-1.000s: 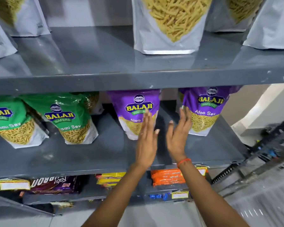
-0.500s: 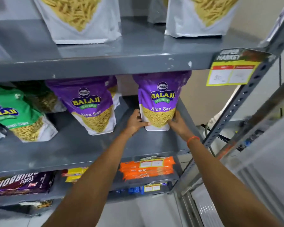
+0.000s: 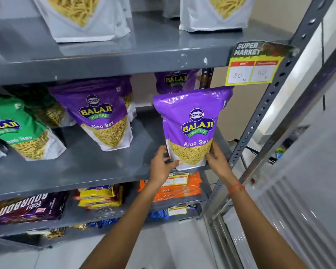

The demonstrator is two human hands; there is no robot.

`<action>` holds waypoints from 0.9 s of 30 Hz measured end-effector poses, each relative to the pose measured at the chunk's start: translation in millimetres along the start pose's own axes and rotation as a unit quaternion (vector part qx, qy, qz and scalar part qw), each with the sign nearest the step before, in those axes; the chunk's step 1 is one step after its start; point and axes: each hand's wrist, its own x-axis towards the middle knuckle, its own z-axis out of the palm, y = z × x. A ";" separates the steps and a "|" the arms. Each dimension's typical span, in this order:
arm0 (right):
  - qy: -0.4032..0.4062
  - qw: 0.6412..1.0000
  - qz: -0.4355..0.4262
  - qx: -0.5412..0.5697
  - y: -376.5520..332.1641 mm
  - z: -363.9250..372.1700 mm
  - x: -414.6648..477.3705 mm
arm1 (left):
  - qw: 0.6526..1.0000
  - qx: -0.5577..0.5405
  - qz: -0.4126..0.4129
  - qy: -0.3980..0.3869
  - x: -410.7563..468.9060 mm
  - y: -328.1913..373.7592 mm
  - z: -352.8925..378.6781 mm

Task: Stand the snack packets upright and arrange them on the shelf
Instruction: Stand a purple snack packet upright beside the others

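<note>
A purple Aloo Sev packet (image 3: 192, 121) stands upright at the front right edge of the grey middle shelf (image 3: 85, 167). My left hand (image 3: 162, 165) grips its lower left corner and my right hand (image 3: 216, 160) grips its lower right side. Behind it another purple packet (image 3: 176, 82) shows only its top. A second upright purple Aloo Sev packet (image 3: 103, 115) stands further left. A green sev packet (image 3: 17, 129) leans at the left end, with a dark one behind it.
The upper shelf (image 3: 124, 61) carries white-bottomed sev pouches (image 3: 85, 18). A yellow price tag (image 3: 254, 68) hangs at its right end by the perforated upright post (image 3: 264, 113). Below lie orange biscuit packs (image 3: 182, 189), yellow packs (image 3: 99, 197) and a Bourbon pack (image 3: 27, 208).
Both hands went from open in front of the shelf to gripping the right purple packet. The packet has come forward to the shelf's front edge, revealing another purple packet behind it. The view shifted right.
</note>
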 end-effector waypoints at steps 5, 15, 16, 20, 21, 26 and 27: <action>0.046 0.999 0.010 0.012 -4.8 16.2 -27.7 | 1.000 0.001 -0.001 -0.029 -16.8 -3.5 -9.6; 0.302 0.949 -0.068 -0.060 -29.9 51.9 -52.3 | 0.996 0.053 0.065 0.010 -26.1 4.9 -14.1; 0.347 0.927 -0.118 -0.076 -40.4 71.3 -60.2 | 0.993 0.055 0.095 0.035 -31.7 5.6 -25.2; 0.277 0.924 -0.251 -0.081 -72.8 164.0 -68.7 | 0.963 0.049 0.202 0.171 -46.3 4.6 -91.5; 0.231 0.937 -0.255 -0.064 -77.5 189.1 -62.7 | 0.955 0.042 0.211 0.206 -44.4 1.3 -113.1; 0.087 0.986 -0.133 -0.048 -79.2 269.8 8.7 | 0.969 0.055 0.098 0.221 21.7 -59.2 -225.2; 0.072 0.993 -0.083 -0.042 -72.9 271.2 28.2 | 0.981 0.070 0.075 0.163 38.7 -71.2 -241.1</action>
